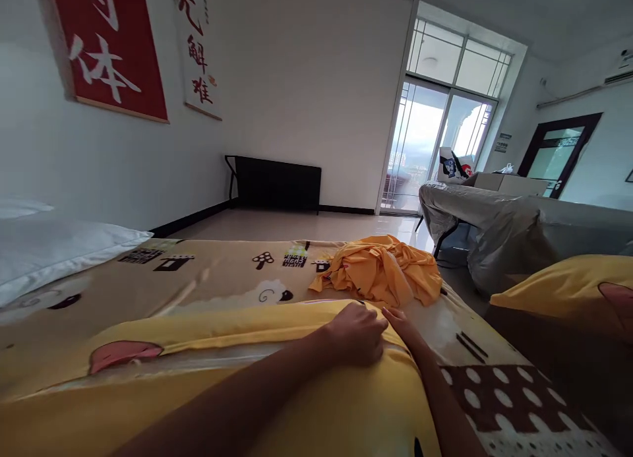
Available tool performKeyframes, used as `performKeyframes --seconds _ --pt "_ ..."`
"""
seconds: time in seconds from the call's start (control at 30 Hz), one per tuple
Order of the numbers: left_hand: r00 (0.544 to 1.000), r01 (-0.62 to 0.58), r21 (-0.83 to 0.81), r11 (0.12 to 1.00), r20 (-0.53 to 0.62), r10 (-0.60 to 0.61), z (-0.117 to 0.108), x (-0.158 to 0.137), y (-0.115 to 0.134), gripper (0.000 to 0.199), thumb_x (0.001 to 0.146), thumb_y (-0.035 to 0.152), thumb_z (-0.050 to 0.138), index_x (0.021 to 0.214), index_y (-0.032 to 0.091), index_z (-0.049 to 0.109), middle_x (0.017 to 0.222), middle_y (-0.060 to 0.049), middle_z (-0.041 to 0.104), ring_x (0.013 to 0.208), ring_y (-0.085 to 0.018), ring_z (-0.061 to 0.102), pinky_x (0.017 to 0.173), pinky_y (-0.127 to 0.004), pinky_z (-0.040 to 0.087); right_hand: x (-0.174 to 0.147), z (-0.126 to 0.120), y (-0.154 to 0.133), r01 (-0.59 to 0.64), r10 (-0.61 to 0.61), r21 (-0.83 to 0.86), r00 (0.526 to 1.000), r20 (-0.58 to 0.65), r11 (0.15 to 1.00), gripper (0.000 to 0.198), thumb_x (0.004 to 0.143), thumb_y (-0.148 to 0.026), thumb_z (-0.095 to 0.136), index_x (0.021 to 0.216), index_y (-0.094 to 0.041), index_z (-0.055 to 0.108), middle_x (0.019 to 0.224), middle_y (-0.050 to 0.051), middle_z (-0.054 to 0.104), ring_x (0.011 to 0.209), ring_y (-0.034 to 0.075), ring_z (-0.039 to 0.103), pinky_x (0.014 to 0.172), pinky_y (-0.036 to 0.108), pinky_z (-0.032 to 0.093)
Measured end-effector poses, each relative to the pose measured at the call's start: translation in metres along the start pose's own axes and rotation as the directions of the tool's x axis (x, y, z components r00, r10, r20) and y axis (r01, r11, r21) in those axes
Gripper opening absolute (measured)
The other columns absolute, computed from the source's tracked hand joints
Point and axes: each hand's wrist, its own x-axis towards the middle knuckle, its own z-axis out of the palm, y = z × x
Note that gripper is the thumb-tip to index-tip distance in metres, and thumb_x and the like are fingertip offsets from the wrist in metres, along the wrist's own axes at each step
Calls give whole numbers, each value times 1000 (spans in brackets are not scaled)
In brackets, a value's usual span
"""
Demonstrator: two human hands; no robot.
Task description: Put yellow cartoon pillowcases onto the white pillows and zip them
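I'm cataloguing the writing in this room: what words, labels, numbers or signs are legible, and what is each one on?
"体" on the red scroll; the character above it is cut off.
"解难" on the white scroll; the character above is unclear, the small side column too small.
Too small or blurred: lettering on the printed house on the bed sheet, the wall notices, and any on the printed white item.

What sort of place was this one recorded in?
Likely a bedroom, or a room used as one: a patterned sheet spread like bedding and a white pillow on it. The plastic-covered table beyond leaves some doubt.
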Motion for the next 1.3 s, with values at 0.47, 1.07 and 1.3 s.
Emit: performKeyframes --seconds 0.47,1.07,1.3 --pt "969 -167 35 985 -178 171 5 -29 12 5 81 16 46 82 20 47 82 -1 60 70 -20 56 56 -32 45 16 -13 0 -9 34 255 995 -94 967 55 58 -57 63 86 -9 67 79 9 69 74 19 60 66 28 46" --pt "880 148 47 988 -463 -110 14 -32 25 13 81 11 46 89 16 55 87 -6 59 78 -21 52 73 -39 43 -105 -22 -123 446 -277 -590 892 358 673 27 82 -18 48 104 -23 63 103 5 67 99 18 58 88 28 38" --pt "770 -166 259 952 -569 289 17 -41 37 18 88 14 39 77 15 53 72 -4 52 66 -16 47 60 -32 40 -73 -11 -119 102 -140 -829 990 29 550 23 81 -15 45 90 -21 66 96 6 67 88 19 61 69 27 37"
